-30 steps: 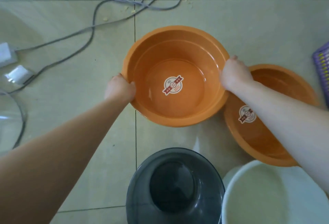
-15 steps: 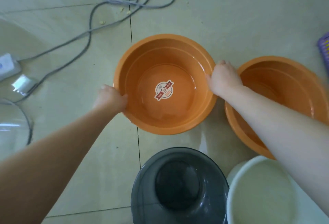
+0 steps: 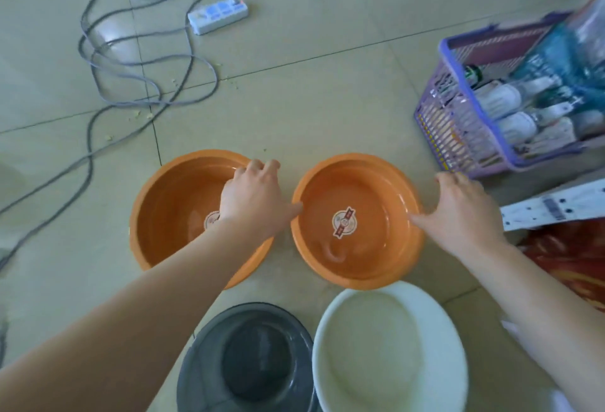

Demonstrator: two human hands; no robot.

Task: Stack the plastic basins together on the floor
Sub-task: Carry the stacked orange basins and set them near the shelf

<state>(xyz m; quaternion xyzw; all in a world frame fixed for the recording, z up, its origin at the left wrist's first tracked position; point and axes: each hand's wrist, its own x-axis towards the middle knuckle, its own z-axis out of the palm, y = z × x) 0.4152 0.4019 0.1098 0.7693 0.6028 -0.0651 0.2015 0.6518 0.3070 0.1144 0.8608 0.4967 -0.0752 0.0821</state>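
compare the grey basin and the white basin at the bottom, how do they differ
The grey basin is dark and see-through; the white basin is pale and opaque. The grey basin lies left, below the left orange basin; the white basin lies right, below the right orange basin. The white basin looks wider, though the frame cuts both off. Both are round, upright, empty, untouched by either hand.
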